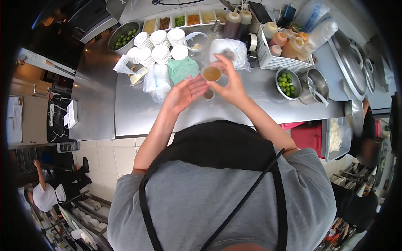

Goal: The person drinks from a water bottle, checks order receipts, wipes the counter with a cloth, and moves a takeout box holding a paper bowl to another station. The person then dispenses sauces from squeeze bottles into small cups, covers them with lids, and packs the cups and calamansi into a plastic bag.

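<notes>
Above the steel counter, my right hand [229, 81] grips a small clear cup of brown liquid [212, 74] between thumb and fingers. Palm up and fingers stretched, my left hand [185, 93] is just left of the cup, its fingertips close to the cup's lower side; whether they touch is unclear. Beneath the hands, another small cup with dark contents [208, 94] stands on the counter. A green cloth [183, 70] and clear plastic bags [156, 78] lie to the left. Behind the right hand is a white plastic bag [228, 53].
Stacked white lids [160, 37] stand at the back left, near a bowl of limes [125, 37]. At the right are a white basket of sauce bottles [268, 62], another lime bowl [287, 83] and a steel pot [315, 85]. Other people are at both sides.
</notes>
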